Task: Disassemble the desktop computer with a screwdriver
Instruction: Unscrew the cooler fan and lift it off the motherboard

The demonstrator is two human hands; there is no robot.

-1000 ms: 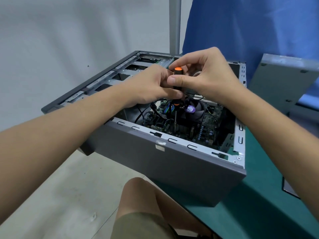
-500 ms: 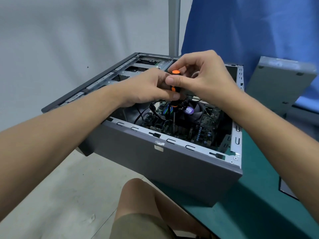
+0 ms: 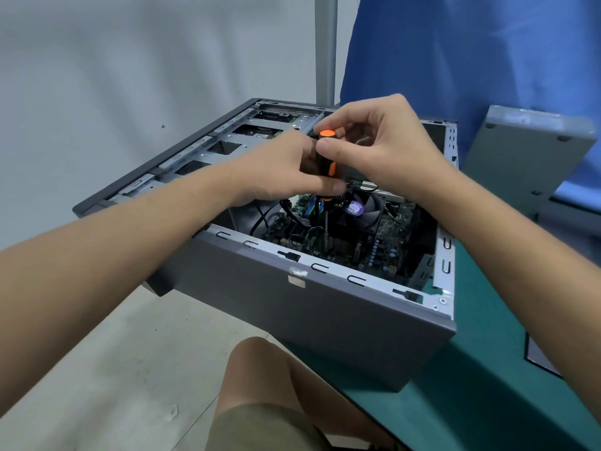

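An open grey desktop computer case (image 3: 325, 323) lies on its side on a green table, hanging partly over the table's edge. Inside it show the green motherboard (image 3: 387, 236) and a black cooler fan (image 3: 361, 211) with a purple sticker. A black and orange screwdriver (image 3: 325, 157) stands upright over the board beside the fan, its metal shaft reaching down to the board. My left hand (image 3: 279, 170) grips the lower part of the handle. My right hand (image 3: 377, 144) pinches the handle near its orange top with thumb and fingers.
A grey side panel (image 3: 527, 151) leans against blue cloth (image 3: 471, 53) at the right. The green table (image 3: 487, 369) runs to the right and front. A dark flat sheet (image 3: 540, 356) lies at its right edge. My knee (image 3: 260, 369) is below the case. A grey post (image 3: 325, 43) stands behind.
The view has shifted slightly. My right thumb has slid a little on the handle's top; both hands stay on the screwdriver over the same spot.
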